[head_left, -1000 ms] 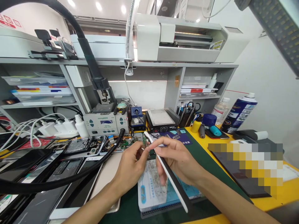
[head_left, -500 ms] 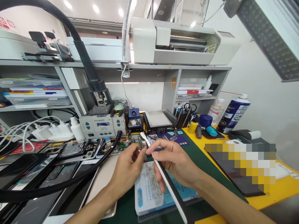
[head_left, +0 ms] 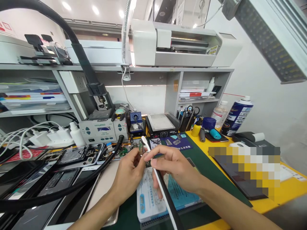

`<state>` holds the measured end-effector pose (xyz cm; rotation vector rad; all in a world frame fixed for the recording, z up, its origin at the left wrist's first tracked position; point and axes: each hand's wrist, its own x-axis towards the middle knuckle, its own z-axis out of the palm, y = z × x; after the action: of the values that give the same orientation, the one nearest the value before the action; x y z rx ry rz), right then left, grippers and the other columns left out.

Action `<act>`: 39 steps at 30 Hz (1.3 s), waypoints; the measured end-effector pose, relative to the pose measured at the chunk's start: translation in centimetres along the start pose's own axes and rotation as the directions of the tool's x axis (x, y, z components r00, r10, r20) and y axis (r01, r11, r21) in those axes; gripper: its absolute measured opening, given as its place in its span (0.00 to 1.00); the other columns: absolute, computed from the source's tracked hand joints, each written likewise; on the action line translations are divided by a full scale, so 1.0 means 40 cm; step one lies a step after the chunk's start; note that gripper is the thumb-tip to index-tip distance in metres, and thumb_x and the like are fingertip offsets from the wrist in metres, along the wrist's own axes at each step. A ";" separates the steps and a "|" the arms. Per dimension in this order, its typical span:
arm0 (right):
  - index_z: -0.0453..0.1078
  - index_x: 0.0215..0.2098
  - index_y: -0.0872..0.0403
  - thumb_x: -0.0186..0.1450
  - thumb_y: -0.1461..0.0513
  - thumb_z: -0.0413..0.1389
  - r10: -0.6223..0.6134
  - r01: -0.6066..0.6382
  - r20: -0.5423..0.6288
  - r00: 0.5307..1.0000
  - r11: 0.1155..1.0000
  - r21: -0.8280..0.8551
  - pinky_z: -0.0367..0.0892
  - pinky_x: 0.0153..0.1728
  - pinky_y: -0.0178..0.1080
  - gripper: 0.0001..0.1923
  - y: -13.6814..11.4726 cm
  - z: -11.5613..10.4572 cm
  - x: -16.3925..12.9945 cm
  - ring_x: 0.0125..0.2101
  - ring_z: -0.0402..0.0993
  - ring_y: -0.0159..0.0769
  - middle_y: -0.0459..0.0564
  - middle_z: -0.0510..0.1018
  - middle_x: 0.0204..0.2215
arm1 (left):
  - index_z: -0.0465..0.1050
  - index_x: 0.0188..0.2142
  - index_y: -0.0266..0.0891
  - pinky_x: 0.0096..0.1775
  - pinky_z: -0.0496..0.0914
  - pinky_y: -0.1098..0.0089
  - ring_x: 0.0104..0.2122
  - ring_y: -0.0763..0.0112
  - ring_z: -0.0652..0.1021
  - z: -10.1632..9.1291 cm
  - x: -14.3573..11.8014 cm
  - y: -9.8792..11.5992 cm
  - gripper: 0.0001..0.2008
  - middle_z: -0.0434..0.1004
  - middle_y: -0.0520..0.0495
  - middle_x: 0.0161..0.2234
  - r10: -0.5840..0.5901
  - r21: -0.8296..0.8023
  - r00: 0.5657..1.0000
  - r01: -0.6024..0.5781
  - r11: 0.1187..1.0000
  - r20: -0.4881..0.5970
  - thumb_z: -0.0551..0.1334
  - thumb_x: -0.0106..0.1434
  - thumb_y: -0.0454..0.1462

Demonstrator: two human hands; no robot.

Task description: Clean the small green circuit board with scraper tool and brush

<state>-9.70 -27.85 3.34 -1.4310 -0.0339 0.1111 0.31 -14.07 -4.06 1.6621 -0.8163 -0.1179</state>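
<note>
My right hand [head_left: 171, 167] grips a long black-and-white brush-like tool [head_left: 161, 188], its white tip [head_left: 144, 141] pointing up and away from me. My left hand [head_left: 129, 174] pinches a small dark part [head_left: 141, 153] right beside the tool, fingertips of both hands almost touching. Both hands hover above a blue-and-white printed pad [head_left: 155, 198] lying on the green mat [head_left: 203, 163].
Opened phones [head_left: 79, 155] and a thick black hose [head_left: 59, 190] fill the left of the bench. A rework station [head_left: 103, 129], hot plate [head_left: 160, 123], tool cup [head_left: 188, 119] and spray can [head_left: 236, 116] stand behind. A dark tablet [head_left: 240, 179] lies at right on the yellow table.
The view has drifted right and down a little. Both hands stay together; the tool has tilted more upright and its tip sits slightly lower and further left.
</note>
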 end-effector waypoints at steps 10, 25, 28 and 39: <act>0.71 0.47 0.55 0.66 0.55 0.58 -0.015 0.013 -0.038 0.999 0.999 -0.046 0.68 0.17 0.32 0.16 0.009 0.002 0.004 0.14 0.73 0.32 0.45 0.79 0.19 | 0.67 0.32 0.39 0.28 0.61 0.71 0.27 0.70 0.67 0.003 0.001 -0.003 0.15 0.68 0.54 0.26 0.022 0.008 1.000 -0.022 1.000 0.017 0.57 0.71 0.46; 0.73 0.43 0.55 0.70 0.60 0.58 -0.167 0.167 -0.002 0.986 0.984 0.068 0.72 0.19 0.29 0.07 0.021 -0.015 -0.003 0.15 0.74 0.28 0.44 0.79 0.19 | 0.68 0.51 0.37 0.30 0.65 0.70 0.27 0.68 0.72 -0.006 0.000 0.010 0.17 0.70 0.53 0.26 -0.025 -0.075 0.996 0.031 0.997 0.086 0.53 0.74 0.47; 0.73 0.45 0.55 0.70 0.60 0.57 -0.184 0.184 0.001 0.983 0.981 0.061 0.72 0.19 0.29 0.08 0.021 -0.014 -0.005 0.15 0.74 0.27 0.43 0.79 0.19 | 0.68 0.51 0.38 0.33 0.66 0.70 0.29 0.68 0.72 -0.012 0.002 0.007 0.16 0.70 0.53 0.29 -0.020 -0.075 0.995 0.028 0.997 0.103 0.53 0.74 0.47; 0.75 0.44 0.56 0.69 0.59 0.57 -0.142 0.126 -0.110 0.984 0.982 -0.140 0.68 0.15 0.29 0.10 0.011 0.013 -0.009 0.12 0.68 0.26 0.39 0.72 0.14 | 0.68 0.55 0.40 0.32 0.63 0.70 0.29 0.69 0.68 -0.012 0.004 0.006 0.18 0.70 0.53 0.30 -0.003 -0.078 0.988 0.015 0.997 0.157 0.51 0.76 0.47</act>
<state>-10.12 -27.32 2.97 -1.5609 -0.0393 -0.0900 0.57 -13.77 -3.64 1.5969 -0.9112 -0.2872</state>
